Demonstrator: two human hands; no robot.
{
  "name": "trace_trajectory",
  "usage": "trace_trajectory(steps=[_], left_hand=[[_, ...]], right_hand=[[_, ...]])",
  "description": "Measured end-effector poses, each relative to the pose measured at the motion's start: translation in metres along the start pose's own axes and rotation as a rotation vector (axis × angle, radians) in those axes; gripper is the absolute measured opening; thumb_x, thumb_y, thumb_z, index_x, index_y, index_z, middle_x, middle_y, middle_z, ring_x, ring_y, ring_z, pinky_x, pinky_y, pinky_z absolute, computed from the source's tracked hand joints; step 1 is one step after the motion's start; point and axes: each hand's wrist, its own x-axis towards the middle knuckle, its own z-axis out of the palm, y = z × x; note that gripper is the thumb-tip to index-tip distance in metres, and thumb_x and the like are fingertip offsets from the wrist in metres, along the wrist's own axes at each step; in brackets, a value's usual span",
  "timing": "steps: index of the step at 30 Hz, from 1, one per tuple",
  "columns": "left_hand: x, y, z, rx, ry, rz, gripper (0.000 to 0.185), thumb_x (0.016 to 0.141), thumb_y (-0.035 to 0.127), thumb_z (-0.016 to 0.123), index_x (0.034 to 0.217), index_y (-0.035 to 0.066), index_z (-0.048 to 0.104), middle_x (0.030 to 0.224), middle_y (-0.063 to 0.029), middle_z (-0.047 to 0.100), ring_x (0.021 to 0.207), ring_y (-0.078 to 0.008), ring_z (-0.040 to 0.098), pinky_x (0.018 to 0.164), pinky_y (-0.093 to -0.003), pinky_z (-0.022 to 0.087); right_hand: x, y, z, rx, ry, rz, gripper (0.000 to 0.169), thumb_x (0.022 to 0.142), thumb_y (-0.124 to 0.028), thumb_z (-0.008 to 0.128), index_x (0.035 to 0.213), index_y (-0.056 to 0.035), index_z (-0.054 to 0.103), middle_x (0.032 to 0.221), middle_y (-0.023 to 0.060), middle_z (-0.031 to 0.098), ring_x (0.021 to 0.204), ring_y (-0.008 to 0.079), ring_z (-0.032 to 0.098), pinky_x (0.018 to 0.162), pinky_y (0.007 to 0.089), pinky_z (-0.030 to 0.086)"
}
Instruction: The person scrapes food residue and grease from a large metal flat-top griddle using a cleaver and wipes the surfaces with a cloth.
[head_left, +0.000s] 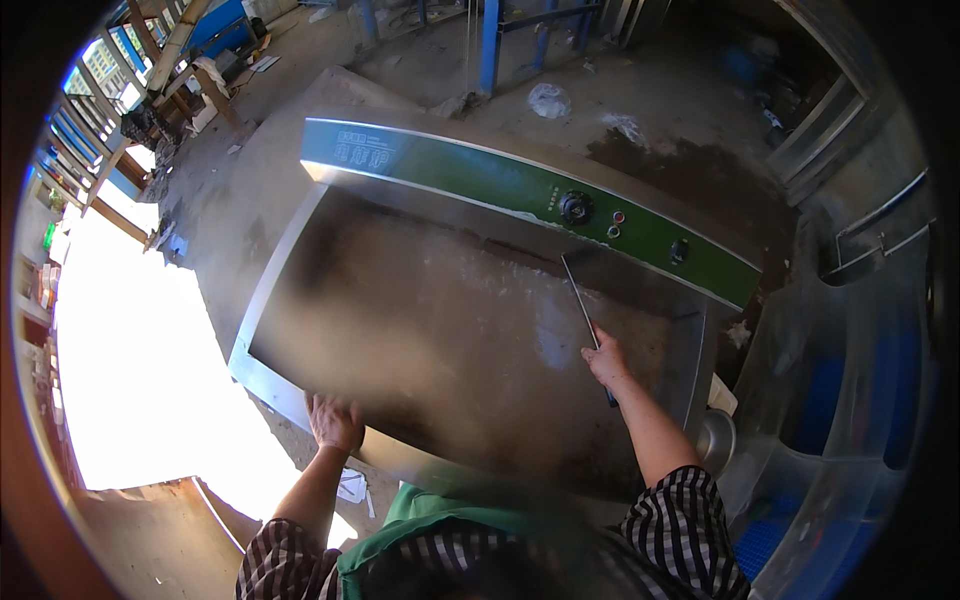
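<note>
A wide stainless-steel cooking unit, apparently an electric fryer or griddle (274, 264), stands in front of me. Its raised back panel (480, 184) is green and bears writing, a black dial (576, 208) and small buttons. The broad cooking surface (420, 300) looks brown and hazy, as if steam hangs over it. My left hand (334, 421) rests on the front steel rim, left of the middle. Over the right part of the surface, my right hand (606, 360) grips a thin metal tool (577, 289). The tool's far end is near the back wall; its exact kind cannot be made out.
Right of the unit are a round metal pot (718, 442) and blue crates (765, 532) under clear plastic. Behind it, a blue post (491, 49) and a crumpled plastic bag (549, 100) are on the concrete floor. Glaring sunlight washes out the ground at left.
</note>
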Motion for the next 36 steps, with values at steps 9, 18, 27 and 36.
trace_trajectory(steps=[9, 18, 27, 36], left_hand=[[0.004, 0.006, -0.003, -0.026, 0.011, 0.001, 0.024, 0.076, 0.024, 0.048, 0.08, 0.006, 0.063, 0.087, -0.0114, 0.059, 0.097, -0.0299, 0.047, 0.105, -0.0454, 0.016], [0.007, 0.006, -0.003, -0.026, -0.034, 0.005, 0.022, 0.075, 0.022, 0.048, 0.077, 0.005, 0.062, 0.085, -0.012, 0.058, 0.095, -0.0303, 0.047, 0.104, -0.0467, 0.018], [0.007, 0.007, -0.005, -0.002, -0.091, -0.022, 0.02, 0.075, 0.021, 0.051, 0.083, 0.006, 0.062, 0.087, -0.0111, 0.058, 0.1, -0.0304, 0.046, 0.105, -0.0484, 0.015], [0.003, 0.003, -0.004, -0.024, -0.073, -0.048, 0.02, 0.074, 0.021, 0.051, 0.082, 0.006, 0.062, 0.087, -0.0106, 0.058, 0.098, -0.0299, 0.046, 0.105, -0.0483, 0.015]], right_hand=[[-0.009, 0.029, 0.008, 0.396, 0.035, 0.052, 0.051, 0.074, -0.001, 0.053, 0.124, -0.0136, 0.048, 0.061, -0.0003, 0.05, 0.047, 0.0086, 0.042, 0.043, 0.0245, 0.033], [0.003, 0.001, 0.02, 0.256, -0.005, 0.075, 0.05, 0.073, -0.003, 0.054, 0.122, -0.0121, 0.051, 0.054, -0.0018, 0.048, 0.043, 0.0066, 0.04, 0.041, 0.0245, 0.035], [0.007, -0.011, 0.0, 0.019, 0.025, -0.059, 0.053, 0.071, -0.005, 0.055, 0.122, -0.0171, 0.051, 0.069, 0.0088, 0.059, 0.057, 0.014, 0.053, 0.057, 0.0284, 0.045], [0.008, -0.002, -0.013, 0.078, -0.03, 0.014, 0.054, 0.069, -0.003, 0.055, 0.122, -0.0136, 0.051, 0.084, 0.0116, 0.063, 0.065, 0.018, 0.058, 0.065, 0.0293, 0.047]])
